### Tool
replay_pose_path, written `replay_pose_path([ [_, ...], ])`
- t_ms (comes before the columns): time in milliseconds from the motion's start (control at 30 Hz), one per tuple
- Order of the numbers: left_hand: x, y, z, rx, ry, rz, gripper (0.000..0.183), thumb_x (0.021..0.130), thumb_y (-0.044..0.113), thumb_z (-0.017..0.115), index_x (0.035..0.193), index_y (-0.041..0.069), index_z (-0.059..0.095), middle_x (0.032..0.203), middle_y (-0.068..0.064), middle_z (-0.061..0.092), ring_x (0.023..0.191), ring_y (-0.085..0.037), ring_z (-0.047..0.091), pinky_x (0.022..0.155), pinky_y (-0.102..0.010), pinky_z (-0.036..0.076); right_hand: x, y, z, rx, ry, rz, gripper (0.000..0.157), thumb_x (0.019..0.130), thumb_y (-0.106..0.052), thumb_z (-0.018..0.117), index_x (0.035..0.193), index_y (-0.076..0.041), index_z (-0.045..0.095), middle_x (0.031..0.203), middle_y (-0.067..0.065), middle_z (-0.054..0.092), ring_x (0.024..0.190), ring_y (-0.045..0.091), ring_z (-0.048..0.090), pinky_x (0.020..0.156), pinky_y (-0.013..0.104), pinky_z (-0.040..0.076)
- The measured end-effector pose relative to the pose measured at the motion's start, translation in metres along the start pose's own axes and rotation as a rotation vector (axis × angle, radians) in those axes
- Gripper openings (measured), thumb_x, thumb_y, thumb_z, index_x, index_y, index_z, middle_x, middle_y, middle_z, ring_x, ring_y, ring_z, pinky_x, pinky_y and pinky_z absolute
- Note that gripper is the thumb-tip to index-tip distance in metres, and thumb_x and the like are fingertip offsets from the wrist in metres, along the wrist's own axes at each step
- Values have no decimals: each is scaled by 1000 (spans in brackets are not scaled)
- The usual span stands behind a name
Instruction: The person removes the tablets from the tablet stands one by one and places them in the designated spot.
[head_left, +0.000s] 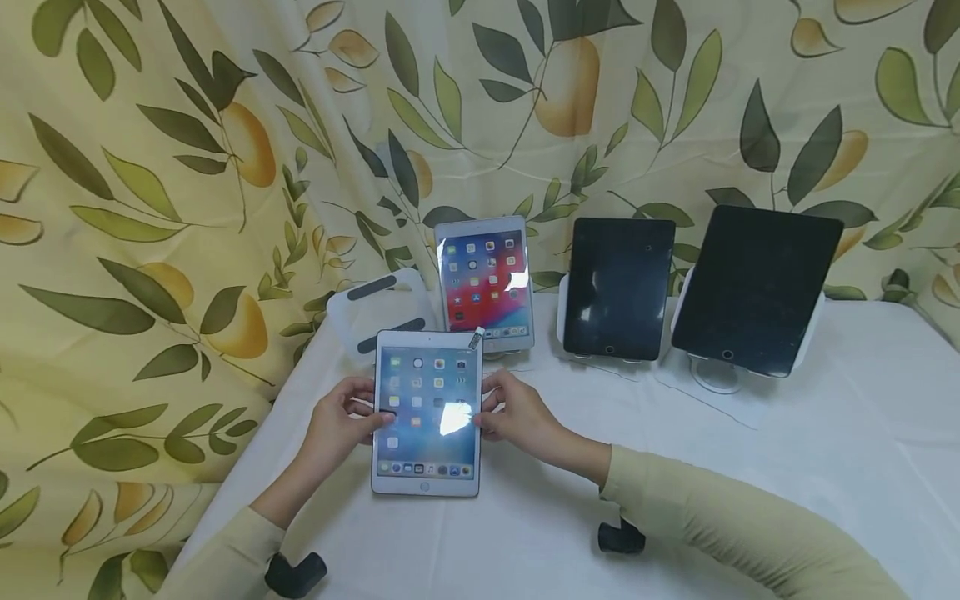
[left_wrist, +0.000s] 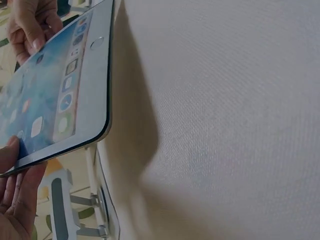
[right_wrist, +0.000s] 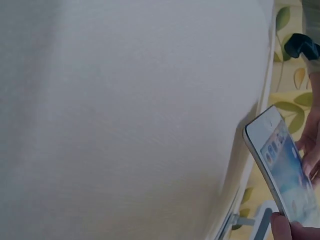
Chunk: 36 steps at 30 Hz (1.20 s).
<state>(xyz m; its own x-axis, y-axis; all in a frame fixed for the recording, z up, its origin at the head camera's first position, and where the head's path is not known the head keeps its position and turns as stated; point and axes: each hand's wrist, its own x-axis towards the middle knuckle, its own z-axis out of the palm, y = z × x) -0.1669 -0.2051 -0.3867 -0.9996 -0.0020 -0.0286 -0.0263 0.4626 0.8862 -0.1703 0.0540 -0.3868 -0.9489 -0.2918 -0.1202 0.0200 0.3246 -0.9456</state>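
A white-framed tablet (head_left: 427, 400) with rows of app icons on a blue lit screen is held upright above the white cloth, facing the head camera. My left hand (head_left: 341, 421) grips its left edge, thumb over the front and fingers behind. On the opposite edge, my right hand (head_left: 521, 417) pinches it the same way. A small tag (head_left: 476, 338) sits at the tablet's top right corner. In the left wrist view the tablet (left_wrist: 55, 95) tilts over its own shadow. The right wrist view catches its lower corner and home button.
Behind, a bare white stand (head_left: 371, 287) with dark pads is at the left. Beside it stands a lit tablet (head_left: 480, 283) with a red and blue screen. Two dark-screened tablets, a smaller one (head_left: 618, 287) and a larger one (head_left: 757, 287), rest on stands rightward. A leaf-patterned curtain (head_left: 465, 100) hangs behind.
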Motion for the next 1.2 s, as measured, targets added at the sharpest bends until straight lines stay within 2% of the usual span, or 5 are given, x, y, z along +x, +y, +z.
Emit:
replay_pose_path([
  [233,4,-5,-1,-3,-69,-17,44,77,0,74,116,-1,54,97,-13,56,77,-14,61,57,-32,58,0,2,-2,-41,-2,14,32,81,4,69,108,2,52,79,8,69,69,16,68,63,29,58],
  [467,9,-11,1,92,-78,-31,38,77,1,75,110,-5,57,89,-11,60,75,-15,59,62,-28,57,1,7,1,-56,-26,2,31,79,2,72,104,4,53,78,8,70,67,16,67,63,28,57],
  [900,9,-19,3,126,-135,-81,36,76,2,75,107,-7,59,83,-11,63,70,-13,61,61,-29,58,3,12,5,-125,-65,-4,26,75,-1,76,94,4,58,73,6,69,63,13,65,62,26,57],
  [1200,13,-25,8,173,-185,-102,35,76,2,75,106,-9,60,83,-10,64,68,-13,61,59,-29,57,11,24,4,-146,-111,59,22,71,0,79,84,1,62,66,4,68,58,13,63,56,25,54],
])
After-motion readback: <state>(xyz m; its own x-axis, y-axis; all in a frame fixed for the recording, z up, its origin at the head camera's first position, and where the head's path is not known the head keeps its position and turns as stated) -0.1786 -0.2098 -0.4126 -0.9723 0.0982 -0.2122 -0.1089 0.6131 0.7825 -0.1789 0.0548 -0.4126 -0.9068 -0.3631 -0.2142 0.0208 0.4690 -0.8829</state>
